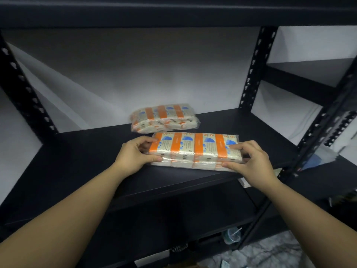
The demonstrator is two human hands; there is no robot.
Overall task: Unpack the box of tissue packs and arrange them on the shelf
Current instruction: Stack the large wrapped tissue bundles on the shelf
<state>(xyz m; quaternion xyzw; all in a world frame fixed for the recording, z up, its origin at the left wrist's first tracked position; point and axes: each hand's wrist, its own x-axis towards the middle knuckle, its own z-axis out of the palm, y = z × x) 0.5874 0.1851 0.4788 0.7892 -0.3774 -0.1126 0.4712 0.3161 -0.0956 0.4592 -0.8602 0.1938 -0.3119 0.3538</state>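
Black metal shelving against a pale wall, perforated uprights at left and right, another dark shelf board close overhead. Front tissue pack bundle lying flat near the front edge of the middle shelf board, long side running left to right, clear plastic wrap over rows of small white packs with orange bands and blue markings. Left hand clasping the bundle's left end, thumb on the near side, fingers curled over the top corner. Right hand clasping the right end, fingertips spread on the top face, thumb pressed along the lower near edge. Both bare forearms reaching in from the bottom of the view. Second tissue pack bundle further back on the same board, just behind the front one and slightly to its left, close to the wall, turned a little askew, untouched; whether the two bundles touch cannot be told. Lower down, a darker shelf level, and at bottom right a clear plastic cup with a straw beside a pale patterned patch of floor. Blurred blue-and-white material at the right edge behind the right upright, too unclear to name.
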